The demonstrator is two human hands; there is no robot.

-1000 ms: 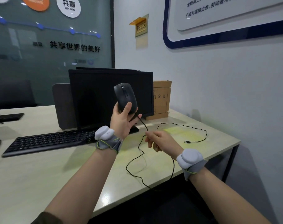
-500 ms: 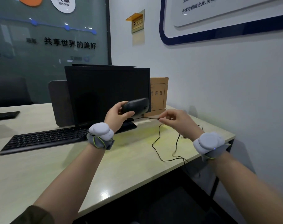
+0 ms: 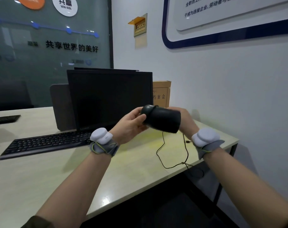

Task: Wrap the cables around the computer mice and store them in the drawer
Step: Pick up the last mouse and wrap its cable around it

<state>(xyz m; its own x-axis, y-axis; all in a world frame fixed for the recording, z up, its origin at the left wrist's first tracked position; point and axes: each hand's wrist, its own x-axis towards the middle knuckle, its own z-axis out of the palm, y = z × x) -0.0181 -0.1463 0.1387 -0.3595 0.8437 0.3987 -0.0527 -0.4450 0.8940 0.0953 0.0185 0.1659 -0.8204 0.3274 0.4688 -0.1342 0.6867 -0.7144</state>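
Note:
A black computer mouse (image 3: 161,119) is held sideways in the air above the desk, in front of the monitor. My left hand (image 3: 130,125) grips its left end. My right hand (image 3: 186,120) is right behind its right end, mostly hidden by the mouse, and seems to hold the cable there. One turn of the thin black cable crosses the mouse near its left end. The rest of the cable (image 3: 172,163) hangs down and loops over the desk's front right edge. Its USB plug (image 3: 188,142) lies on the desk. No drawer is in view.
A dark monitor (image 3: 109,99) and a black keyboard (image 3: 44,143) stand on the pale desk (image 3: 41,178). A brown file box (image 3: 161,92) sits against the white wall. A grey panel (image 3: 61,106) stands left of the monitor. The desk's corner is at the right.
My right hand has moved from beside the mouse to behind it, carrying the cable over the mouse. The mouse has risen and turned. The loose cable loop is shorter.

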